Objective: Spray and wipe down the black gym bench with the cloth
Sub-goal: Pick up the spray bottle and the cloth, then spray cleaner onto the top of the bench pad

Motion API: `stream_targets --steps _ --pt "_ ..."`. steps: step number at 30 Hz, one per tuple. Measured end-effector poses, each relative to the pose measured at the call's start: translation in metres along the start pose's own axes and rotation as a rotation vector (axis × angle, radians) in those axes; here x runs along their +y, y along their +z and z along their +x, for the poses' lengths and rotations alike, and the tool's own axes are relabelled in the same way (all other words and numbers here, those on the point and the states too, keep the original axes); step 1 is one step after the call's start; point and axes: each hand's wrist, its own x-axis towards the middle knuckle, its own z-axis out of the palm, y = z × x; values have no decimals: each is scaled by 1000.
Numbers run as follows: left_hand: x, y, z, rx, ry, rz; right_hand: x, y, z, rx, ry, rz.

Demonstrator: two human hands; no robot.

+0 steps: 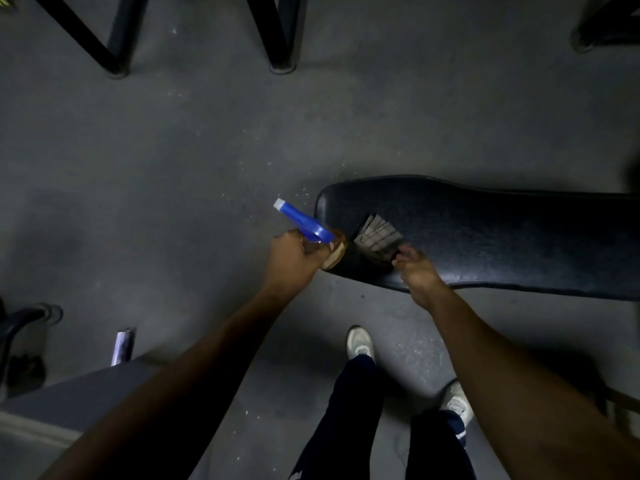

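The black padded gym bench [491, 233] runs from the middle of the view to the right edge. My left hand [294, 254] grips a spray bottle [304, 223] with a blue trigger head just off the bench's left end, nozzle pointing up-left, away from the pad. A folded grey cloth [377, 239] lies on the bench near that end. My right hand [417, 271] pinches the cloth's near corner with its fingertips, over the bench's front edge.
Black metal frame legs [280, 36] stand on the grey floor at the top. A grey box-like surface [86, 393] sits at lower left with a small purple object [123, 346] beside it. My legs and white shoes [360, 344] are below the bench.
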Motion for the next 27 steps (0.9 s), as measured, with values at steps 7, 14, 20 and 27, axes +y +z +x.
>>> stream_targets --steps 7,14,20,27 --pt "23 17 -12 -21 -17 -2 -5 -34 -53 -22 -85 -83" --pt "100 44 -28 -190 81 191 -52 -75 -136 -189 -416 -116" --pt "183 76 -57 -458 195 310 -74 -146 -200 -118 -748 -334" --pt "268 137 -110 -541 324 215 -63 -254 -259 79 -898 -305"
